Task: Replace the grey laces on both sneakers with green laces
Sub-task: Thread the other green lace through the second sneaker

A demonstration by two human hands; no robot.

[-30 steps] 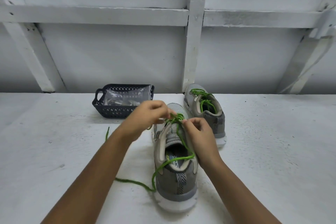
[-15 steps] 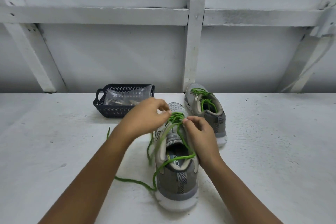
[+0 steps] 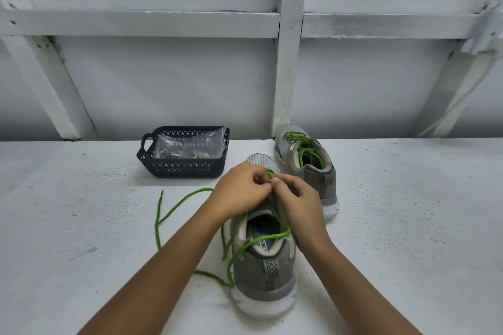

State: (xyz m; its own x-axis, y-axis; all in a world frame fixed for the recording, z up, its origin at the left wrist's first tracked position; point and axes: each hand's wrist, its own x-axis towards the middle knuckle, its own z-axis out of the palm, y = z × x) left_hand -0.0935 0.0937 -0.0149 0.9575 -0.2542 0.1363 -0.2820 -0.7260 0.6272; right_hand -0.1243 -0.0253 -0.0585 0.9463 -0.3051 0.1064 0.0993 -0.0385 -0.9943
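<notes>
Green lace going into the near sneaker on the worktop.
The left hand and right hand each pinch the lace above the tongue, grip closed; loose ends trail left. The far sneaker behind is green-laced.

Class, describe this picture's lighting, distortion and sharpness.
Head view: the wide lens splays the wall beams outward toward the corners; light is soft and even, shadows faint; the plastic bag in the basket shows a sheen; left hand, right hand and near sneaker look sharp.
</notes>
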